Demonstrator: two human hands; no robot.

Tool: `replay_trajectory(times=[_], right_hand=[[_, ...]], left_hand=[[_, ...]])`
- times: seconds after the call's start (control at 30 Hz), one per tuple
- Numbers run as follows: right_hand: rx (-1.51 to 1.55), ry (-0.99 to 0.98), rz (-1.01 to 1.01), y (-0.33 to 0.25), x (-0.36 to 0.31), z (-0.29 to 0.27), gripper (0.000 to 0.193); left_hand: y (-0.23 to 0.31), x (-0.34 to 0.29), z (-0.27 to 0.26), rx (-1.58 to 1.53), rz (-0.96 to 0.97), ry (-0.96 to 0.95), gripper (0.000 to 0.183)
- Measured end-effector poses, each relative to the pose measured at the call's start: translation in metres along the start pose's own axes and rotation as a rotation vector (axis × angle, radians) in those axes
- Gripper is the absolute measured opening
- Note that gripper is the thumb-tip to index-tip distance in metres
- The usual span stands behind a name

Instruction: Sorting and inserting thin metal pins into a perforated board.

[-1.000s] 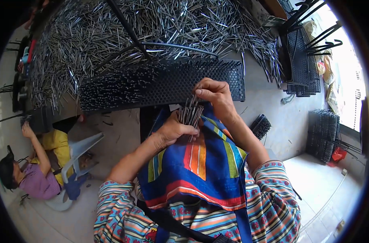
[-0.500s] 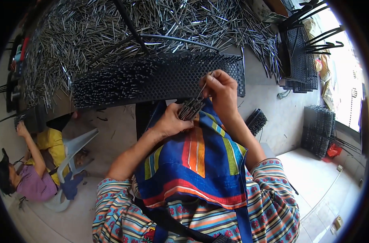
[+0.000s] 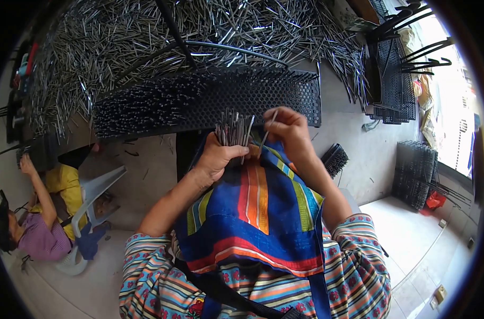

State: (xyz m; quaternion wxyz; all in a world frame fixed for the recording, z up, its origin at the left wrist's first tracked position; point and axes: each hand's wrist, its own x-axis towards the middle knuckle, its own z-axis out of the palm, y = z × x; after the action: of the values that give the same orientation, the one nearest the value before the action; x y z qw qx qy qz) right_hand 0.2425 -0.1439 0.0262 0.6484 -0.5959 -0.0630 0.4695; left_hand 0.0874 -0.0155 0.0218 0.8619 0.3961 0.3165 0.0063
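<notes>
Left hand (image 3: 218, 157) clasps bundled thin grey metal rods (image 3: 233, 132); right hand (image 3: 292, 134) pinches a single rod (image 3: 264, 138). Slack left grip, I judge, could spill some nearside.

We see a co-worker (image 3: 44, 237) in purple, a pale plastic chair (image 3: 99, 184), crumpled red plastic (image 3: 436, 200), tiled floor (image 3: 404, 247) at right.
</notes>
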Motion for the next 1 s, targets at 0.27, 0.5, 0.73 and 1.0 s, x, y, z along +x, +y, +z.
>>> replay_trajectory(times=[0.27, 0.5, 0.73, 1.0], right_hand=[[0.044, -0.041, 0.131, 0.006, -0.002, 0.010, 0.005], [0.000, 0.047, 0.046, -0.003, 0.010, 0.002, 0.006], [-0.115, 0.175, -0.629, -0.026, 0.044, 0.001, 0.010], [-0.395, 0.157, -0.859, -0.026, 0.079, -0.006, 0.011]], left_hand=[[0.007, 0.003, 0.012, 0.042, -0.005, 0.035, 0.029], [-0.004, 0.006, 0.002, -0.107, 0.064, 0.194, 0.019], [-0.003, 0.000, 0.001, -0.117, -0.068, 0.097, 0.012], [0.003, 0.006, 0.003, -0.154, -0.047, 0.212, 0.009]])
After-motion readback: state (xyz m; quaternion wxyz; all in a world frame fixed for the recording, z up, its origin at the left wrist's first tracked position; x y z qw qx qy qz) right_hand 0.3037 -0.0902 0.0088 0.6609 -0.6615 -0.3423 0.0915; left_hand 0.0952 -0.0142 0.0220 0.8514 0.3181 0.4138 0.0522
